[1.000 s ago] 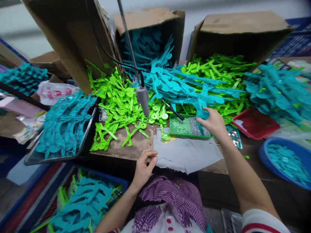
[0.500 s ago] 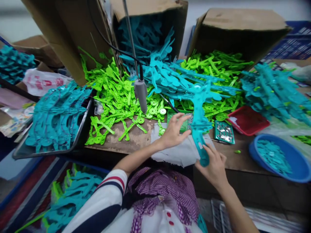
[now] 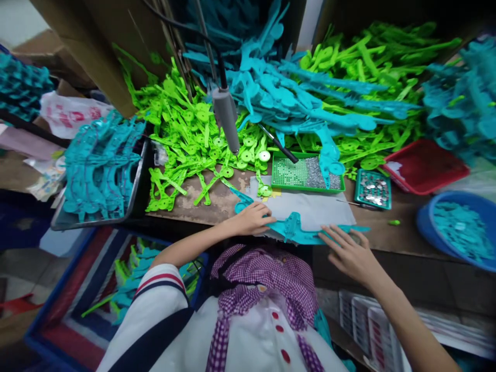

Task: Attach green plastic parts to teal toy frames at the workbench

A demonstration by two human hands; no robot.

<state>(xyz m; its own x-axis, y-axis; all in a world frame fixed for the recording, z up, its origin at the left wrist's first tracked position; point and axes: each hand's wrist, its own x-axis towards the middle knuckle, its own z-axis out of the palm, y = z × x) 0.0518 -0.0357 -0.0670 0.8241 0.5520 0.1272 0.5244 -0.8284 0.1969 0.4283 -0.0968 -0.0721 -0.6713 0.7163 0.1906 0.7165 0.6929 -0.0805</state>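
Observation:
A long teal plastic piece [image 3: 298, 231] lies flat across the white paper sheet [image 3: 313, 209] at the near edge of the workbench. My left hand [image 3: 251, 218] presses on its left part with curled fingers. My right hand [image 3: 349, 253] rests on its right end, fingers stretched out flat. Just beyond the sheet sits a green tray [image 3: 289, 174] of tiny silver parts, with a dark-handled tool [image 3: 279, 147] lying over its corner. A grey hanging tool [image 3: 226, 121] dangles above the bench.
Heaps of lime green pieces [image 3: 189, 150] and teal pieces [image 3: 287, 98] spill from cardboard boxes [image 3: 96, 57] behind. A black tray of teal pieces [image 3: 98, 170] is left; a small tray of round discs [image 3: 372, 188], a red tray [image 3: 426, 165] and a blue bowl [image 3: 453, 232] are right.
The teal piece, held upright by my right hand before, now lies flat across the paper. My left hand came back from the green tray onto the piece's left part. The view tilted down.

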